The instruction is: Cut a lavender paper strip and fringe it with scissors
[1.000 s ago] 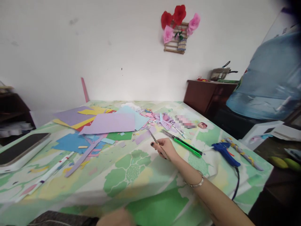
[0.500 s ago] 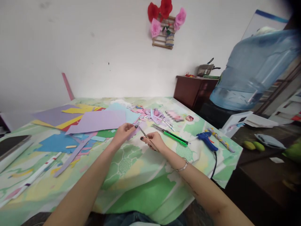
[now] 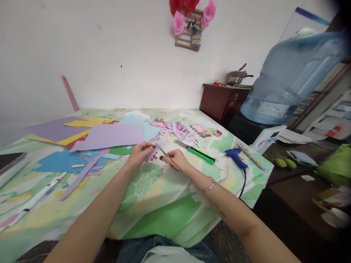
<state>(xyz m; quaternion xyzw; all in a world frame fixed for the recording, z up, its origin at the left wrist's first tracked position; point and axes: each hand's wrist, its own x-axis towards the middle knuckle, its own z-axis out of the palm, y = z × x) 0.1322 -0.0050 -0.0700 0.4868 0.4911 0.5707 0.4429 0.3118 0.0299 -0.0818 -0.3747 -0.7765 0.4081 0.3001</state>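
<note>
A small lilac paper piece is pinched in my left hand, which is closed with the thumb on top. My right hand is closed around a slim metal tool, whose pointed end reaches to the paper's right edge. Fingers cover part of the tool, so I cannot tell whether it is scissors or tweezers. Just beyond the right hand lies a green utility knife. A large lilac sheet lies behind the left hand.
Paper scraps are piled at the back. A blue glue gun with a black cord lies near the right edge beside a twisted decorated stick. Blue paper and a white rod are on the left. A water bottle stands right.
The view has shifted slightly, so the table things appear a little further left and higher. Both hands keep their grips; the lilac piece now shows more upright beside the tool's tip.
</note>
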